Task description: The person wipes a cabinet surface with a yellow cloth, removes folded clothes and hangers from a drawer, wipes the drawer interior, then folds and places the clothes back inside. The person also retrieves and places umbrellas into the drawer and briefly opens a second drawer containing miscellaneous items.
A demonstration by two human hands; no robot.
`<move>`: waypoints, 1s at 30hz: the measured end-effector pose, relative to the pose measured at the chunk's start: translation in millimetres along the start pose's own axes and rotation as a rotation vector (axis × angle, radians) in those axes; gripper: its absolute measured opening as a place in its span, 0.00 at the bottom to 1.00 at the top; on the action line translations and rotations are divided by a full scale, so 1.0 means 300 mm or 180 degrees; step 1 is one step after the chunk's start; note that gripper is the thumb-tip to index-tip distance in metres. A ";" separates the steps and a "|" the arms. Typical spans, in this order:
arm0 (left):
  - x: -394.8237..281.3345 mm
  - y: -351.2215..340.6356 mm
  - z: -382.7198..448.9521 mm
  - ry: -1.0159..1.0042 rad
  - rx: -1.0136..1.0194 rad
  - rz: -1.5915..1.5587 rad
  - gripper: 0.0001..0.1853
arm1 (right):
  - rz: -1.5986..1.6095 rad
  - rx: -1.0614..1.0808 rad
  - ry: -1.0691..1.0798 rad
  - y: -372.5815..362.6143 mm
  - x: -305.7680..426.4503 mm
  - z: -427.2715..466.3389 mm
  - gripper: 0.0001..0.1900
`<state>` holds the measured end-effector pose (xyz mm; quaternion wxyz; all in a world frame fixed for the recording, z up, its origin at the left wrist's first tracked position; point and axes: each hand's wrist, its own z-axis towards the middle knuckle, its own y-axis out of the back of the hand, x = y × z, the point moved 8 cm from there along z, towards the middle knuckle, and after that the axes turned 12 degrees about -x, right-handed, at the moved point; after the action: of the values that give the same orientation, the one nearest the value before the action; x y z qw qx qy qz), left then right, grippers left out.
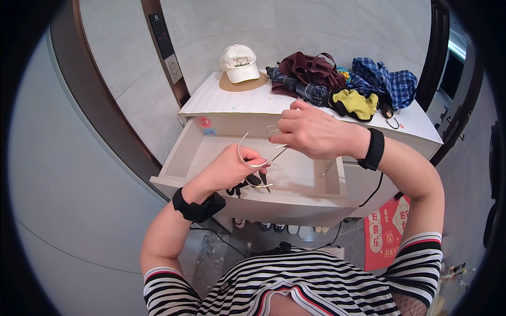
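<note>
Over an open white drawer, my left hand grips curved metal wire hooks, with black cords or straps and dark slim pieces hanging by its fingers. My right hand is closed around thin metal wire, close to the hooks and a little above and right of my left hand. Wire loops show below and left of it; whether all the wire is one piece I cannot tell. The drawer's inside looks pale, with stickers at its back left corner.
On the white cabinet top lie a white cap on a tan brim, maroon clothing, blue plaid fabric and a yellow-black cloth. Several shoes stand below the drawer. A red mat lies right.
</note>
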<state>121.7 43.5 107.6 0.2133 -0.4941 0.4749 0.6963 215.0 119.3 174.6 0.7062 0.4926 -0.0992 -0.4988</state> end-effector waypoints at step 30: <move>0.226 0.001 0.018 0.1524 -0.0564 -0.1781 0.19 | 0.0718 0.0523 -0.0419 -0.363 -0.026 0.031 0.07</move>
<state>90.3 36.4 47.9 0.2346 -0.7700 0.2959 0.5142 139.4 118.1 95.3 0.7071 0.5007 -0.2404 -0.4377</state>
